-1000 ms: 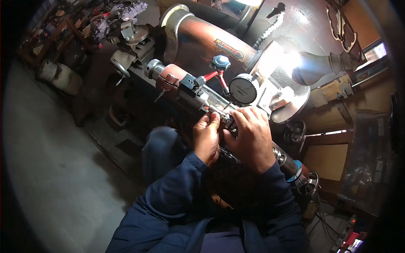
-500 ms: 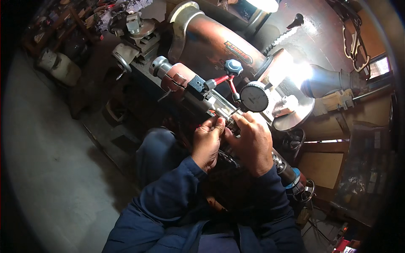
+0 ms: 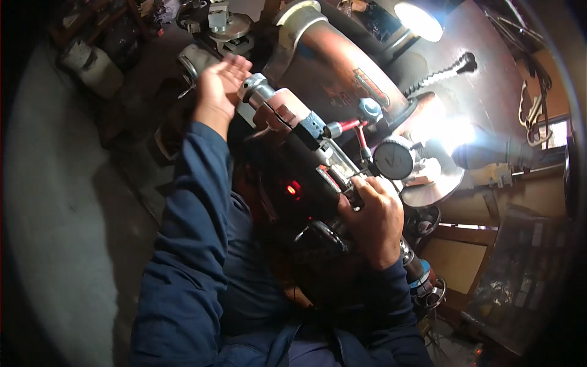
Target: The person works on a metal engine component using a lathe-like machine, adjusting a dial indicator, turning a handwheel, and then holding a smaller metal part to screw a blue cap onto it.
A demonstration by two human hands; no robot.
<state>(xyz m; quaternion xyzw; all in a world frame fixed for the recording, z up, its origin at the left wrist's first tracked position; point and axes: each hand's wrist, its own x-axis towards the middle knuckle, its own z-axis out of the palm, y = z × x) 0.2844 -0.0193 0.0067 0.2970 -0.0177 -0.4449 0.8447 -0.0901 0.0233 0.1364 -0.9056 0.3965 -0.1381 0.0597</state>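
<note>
Head view: left hand point(image 3: 221, 88) released, fingers extended, just beside round metal knob point(image 3: 254, 87) at end of pink cylinder point(image 3: 291, 105). Right hand point(image 3: 375, 221) curled around small metal part point(image 3: 353, 197) near dial gauge point(image 3: 393, 157); whether gripping, cannot tell.

Workshop: machine point(image 3: 345, 64), dial gauge point(image 3: 393, 159)

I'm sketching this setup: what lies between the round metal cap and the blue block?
In the head view, a reddish cylinder separates metal cap from block.
</note>
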